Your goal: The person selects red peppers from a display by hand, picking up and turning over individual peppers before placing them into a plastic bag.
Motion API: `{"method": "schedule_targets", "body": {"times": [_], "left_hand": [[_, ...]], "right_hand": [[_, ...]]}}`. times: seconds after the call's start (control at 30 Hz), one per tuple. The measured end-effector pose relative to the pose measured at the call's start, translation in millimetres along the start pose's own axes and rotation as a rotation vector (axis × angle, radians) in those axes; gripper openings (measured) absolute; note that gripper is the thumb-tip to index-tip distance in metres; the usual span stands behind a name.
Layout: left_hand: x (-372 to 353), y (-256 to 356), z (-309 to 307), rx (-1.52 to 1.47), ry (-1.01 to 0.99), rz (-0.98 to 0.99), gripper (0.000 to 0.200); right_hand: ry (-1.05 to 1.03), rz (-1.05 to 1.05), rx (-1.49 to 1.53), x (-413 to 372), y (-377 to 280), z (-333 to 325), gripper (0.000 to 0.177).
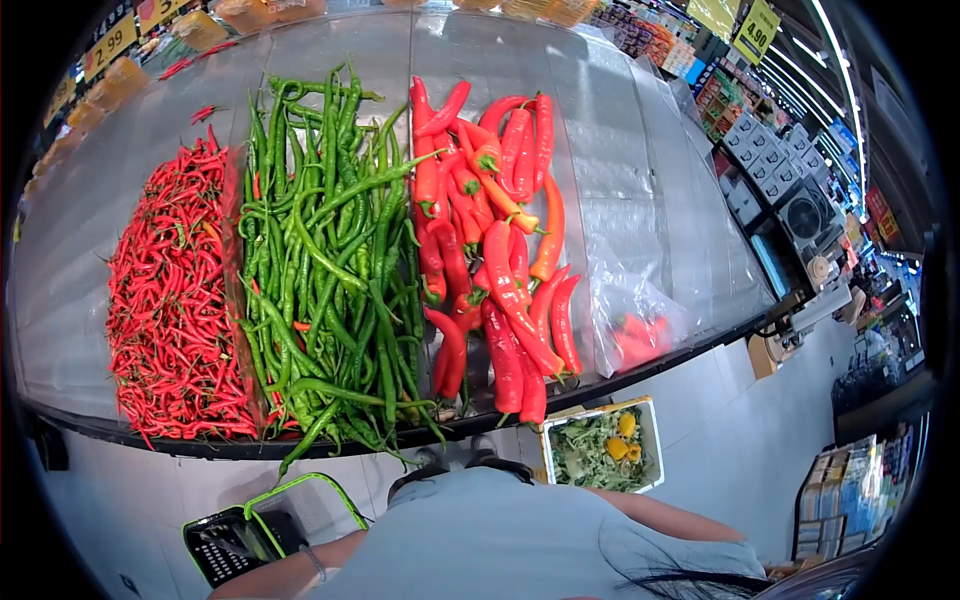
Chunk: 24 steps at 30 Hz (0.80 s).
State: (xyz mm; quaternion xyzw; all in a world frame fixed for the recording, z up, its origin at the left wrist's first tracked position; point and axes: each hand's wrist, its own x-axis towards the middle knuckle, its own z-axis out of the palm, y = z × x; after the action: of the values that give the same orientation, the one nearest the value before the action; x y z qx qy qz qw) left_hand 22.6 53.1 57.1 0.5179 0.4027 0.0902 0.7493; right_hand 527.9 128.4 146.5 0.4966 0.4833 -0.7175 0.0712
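Neither of my hands shows. My left forearm, with a bracelet around it, passes behind my light blue shirt beside a black shopping basket with a bright green handle. On the other side, my right arm bends in behind the shirt near a white box of leafy scraps. In front of me are heaped small red chilies, long green peppers and large red peppers. A clear plastic bag with red peppers inside lies at their right.
A grey display counter with a dark front edge spans the view before me. Price signs stand along the back left. Stacked white boxes and shelves of goods line the right. Tiled floor shows below.
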Motion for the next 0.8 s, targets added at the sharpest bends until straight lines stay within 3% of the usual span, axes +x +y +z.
{"method": "schedule_targets", "body": {"times": [0.1, 0.33, 0.53, 0.63, 0.67, 0.77, 0.8], "left_hand": [[-0.7, 13.0, -9.4, -0.19, -0.048, -0.161, 0.028], [-3.8, 17.9, -6.9, -0.564, -0.067, -0.303, 0.027], [-22.5, 2.3, 13.6, -0.832, -0.007, -0.325, 0.027], [-26.7, 15.0, 20.5, -0.879, 0.031, -0.253, 0.027], [-27.2, 30.4, 24.7, -0.896, 0.039, -0.224, 0.028], [-10.1, 138.8, 28.5, -0.862, 0.115, -0.443, 0.027], [-1.2, 126.1, 31.6, -0.742, 0.127, -0.417, 0.028]], "right_hand": [[0.038, -0.019, 0.143, -5.4, 10.3, 8.3, 0.027], [0.035, -0.124, 0.451, -10.0, 22.3, 20.9, 0.027], [0.026, 0.158, 0.744, 4.5, -41.5, 4.6, 0.028], [-0.015, 0.231, 0.684, 19.8, -37.4, -4.6, 0.026], [-0.044, 0.185, 0.57, 15.6, -43.3, -9.7, 0.027], [-0.123, 0.035, 0.152, 3.1, -53.6, -36.9, 0.029], [-0.146, -0.025, -0.045, 12.0, -42.7, -52.6, 0.03]]}}
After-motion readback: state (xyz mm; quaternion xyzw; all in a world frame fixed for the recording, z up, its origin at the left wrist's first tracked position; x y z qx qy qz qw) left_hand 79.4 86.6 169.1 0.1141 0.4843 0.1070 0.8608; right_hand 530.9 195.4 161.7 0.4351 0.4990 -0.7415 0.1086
